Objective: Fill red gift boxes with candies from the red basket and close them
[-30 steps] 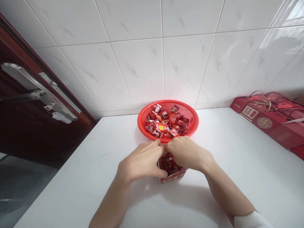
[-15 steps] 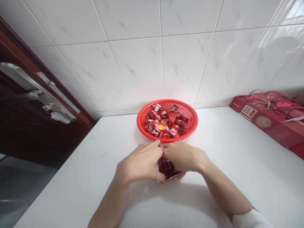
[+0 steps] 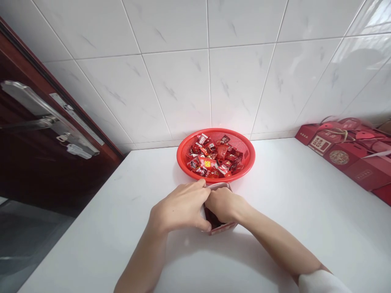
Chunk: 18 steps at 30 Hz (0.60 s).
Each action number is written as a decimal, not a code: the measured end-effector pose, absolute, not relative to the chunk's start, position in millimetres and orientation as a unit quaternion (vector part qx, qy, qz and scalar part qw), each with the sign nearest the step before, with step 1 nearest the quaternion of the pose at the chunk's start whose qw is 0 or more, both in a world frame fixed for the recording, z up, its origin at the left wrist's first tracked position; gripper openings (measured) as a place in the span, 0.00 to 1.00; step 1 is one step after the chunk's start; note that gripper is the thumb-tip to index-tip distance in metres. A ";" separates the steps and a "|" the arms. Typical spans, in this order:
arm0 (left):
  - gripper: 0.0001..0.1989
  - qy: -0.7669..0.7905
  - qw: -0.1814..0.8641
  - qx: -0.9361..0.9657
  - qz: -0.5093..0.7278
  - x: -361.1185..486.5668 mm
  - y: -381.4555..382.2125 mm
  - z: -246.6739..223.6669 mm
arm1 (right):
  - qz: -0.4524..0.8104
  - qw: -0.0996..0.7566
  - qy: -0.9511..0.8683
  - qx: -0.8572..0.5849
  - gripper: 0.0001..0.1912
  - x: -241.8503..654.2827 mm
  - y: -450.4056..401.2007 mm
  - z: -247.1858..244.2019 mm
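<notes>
A small red box (image 3: 220, 229) stands open-topped on the white table, just in front of a red basket. My left hand (image 3: 182, 207) grips the box's left side, thumb at the near corner and fingers at the far side. Inside the box's opening is my right hand (image 3: 224, 204), its fingers bent down and hidden by the walls, so what they touch does not show. The red plastic basket (image 3: 247, 162) holds several wrapped candies (image 3: 222, 151), mostly red.
Several red gift boxes (image 3: 339, 156) with handles and string stand at the right against the tiled wall (image 3: 177, 89). A dark red door (image 3: 27, 158) with a metal handle and keys is at the left, beyond the white table's edge (image 3: 77, 217).
My right hand has moved slightly left and deeper into the small box, uncovering its far rim. My left hand keeps its hold.
</notes>
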State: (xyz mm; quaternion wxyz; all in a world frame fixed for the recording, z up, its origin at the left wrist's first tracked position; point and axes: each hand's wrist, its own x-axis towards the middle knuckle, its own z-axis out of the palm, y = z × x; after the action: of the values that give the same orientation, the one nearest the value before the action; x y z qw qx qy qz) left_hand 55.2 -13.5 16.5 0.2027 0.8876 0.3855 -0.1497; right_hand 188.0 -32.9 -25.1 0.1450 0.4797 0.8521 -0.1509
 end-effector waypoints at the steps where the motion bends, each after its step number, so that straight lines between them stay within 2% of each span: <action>1: 0.19 0.386 0.203 0.888 -0.149 55.2 -13.2 16.4 | -0.147 0.156 0.848 0.485 0.13 186.6 -33.8 -22.6; 6: 0.18 0.385 0.203 0.889 -0.143 55.4 -12.0 16.0 | -0.134 0.163 0.846 0.489 0.12 182.9 -36.3 -16.8; 10: 0.22 0.387 0.219 0.885 -0.133 56.3 -10.9 15.2 | -0.129 0.196 0.848 0.475 0.13 182.6 -34.9 -21.0; 18: 0.26 0.374 0.214 0.893 -0.129 56.8 -9.4 13.1 | -0.083 0.267 0.841 0.463 0.26 174.6 -35.1 -24.6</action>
State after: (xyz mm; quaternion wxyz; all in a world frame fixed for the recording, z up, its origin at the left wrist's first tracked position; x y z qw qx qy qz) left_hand 56.8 -9.4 13.1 0.2140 0.8932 0.3740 -0.1287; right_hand 174.6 -35.1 -24.6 0.2669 0.4631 0.8411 -0.0829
